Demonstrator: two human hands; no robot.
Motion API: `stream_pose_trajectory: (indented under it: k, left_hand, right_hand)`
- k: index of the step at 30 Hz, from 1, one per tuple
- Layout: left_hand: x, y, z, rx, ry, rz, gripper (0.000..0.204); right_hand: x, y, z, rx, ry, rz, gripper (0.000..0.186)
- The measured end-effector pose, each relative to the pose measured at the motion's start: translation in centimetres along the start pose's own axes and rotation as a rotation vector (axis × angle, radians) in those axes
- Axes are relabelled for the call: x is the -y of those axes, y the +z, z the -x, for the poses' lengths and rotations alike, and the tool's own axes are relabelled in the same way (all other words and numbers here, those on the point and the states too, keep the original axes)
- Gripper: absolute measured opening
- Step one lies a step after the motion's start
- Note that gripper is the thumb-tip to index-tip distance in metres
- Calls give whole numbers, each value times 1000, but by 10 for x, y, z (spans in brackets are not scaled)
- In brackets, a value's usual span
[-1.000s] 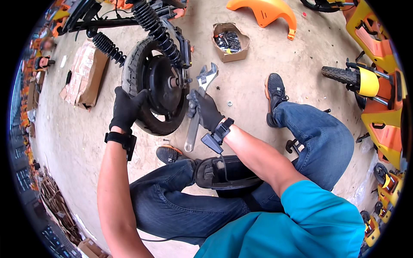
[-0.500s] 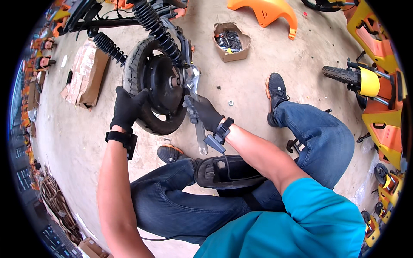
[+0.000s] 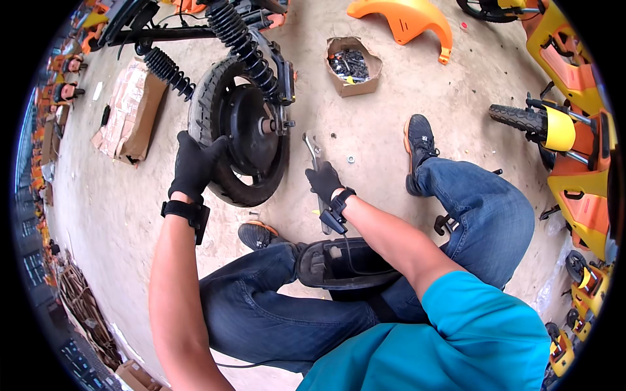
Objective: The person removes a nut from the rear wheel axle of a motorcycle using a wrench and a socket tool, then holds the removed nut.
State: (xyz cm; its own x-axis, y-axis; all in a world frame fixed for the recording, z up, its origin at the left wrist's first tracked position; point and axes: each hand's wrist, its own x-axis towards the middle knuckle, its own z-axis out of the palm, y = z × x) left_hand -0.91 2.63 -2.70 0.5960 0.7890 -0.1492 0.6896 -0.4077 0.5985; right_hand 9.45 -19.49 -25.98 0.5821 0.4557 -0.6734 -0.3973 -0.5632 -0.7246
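Note:
My left hand [image 3: 194, 163], in a black glove, grips the near left edge of the black tyre [image 3: 203, 107], thumb on the sidewall. The tyre belongs to a wheel with a large dark hub motor [image 3: 250, 140], mounted beneath a black spring shock absorber [image 3: 242, 55]. At the hub's centre sticks out a short axle [image 3: 268, 125]. Right of the wheel, my gloved right hand [image 3: 325, 181] is closed round an adjustable wrench [image 3: 314, 151], low over the floor and apart from the axle. The wrench's jaw points away from me; the palm hides the middle of its handle.
An opened carton of small dark parts [image 3: 352, 68] stands beyond my right hand, near an orange fender [image 3: 407, 23]. A small nut [image 3: 351, 159] lies on the floor. A taped box [image 3: 130, 111] sits left of the wheel. Yellow and orange scooters [image 3: 574, 130] line the right side.
My right hand has drawn the wrench off the axle end and moved it right and down, away from the wheel. My left hand stays on the tyre.

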Motion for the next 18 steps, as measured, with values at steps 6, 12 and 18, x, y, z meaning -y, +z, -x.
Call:
stream_pose_trajectory:
  k: [6,12,18]
  left_hand:
    - [2,1,0,-12,14,-17,65]
    - [-7,3,0,-7,-38,10,66]
    - [-6,4,0,-24,-35,20,67]
  right_hand:
    - [-38,-20,-30,170,-263,696,40]
    - [98,-35,-31,162,-350,-335,38]
    - [143,-15,-50,152,-443,-99,39]
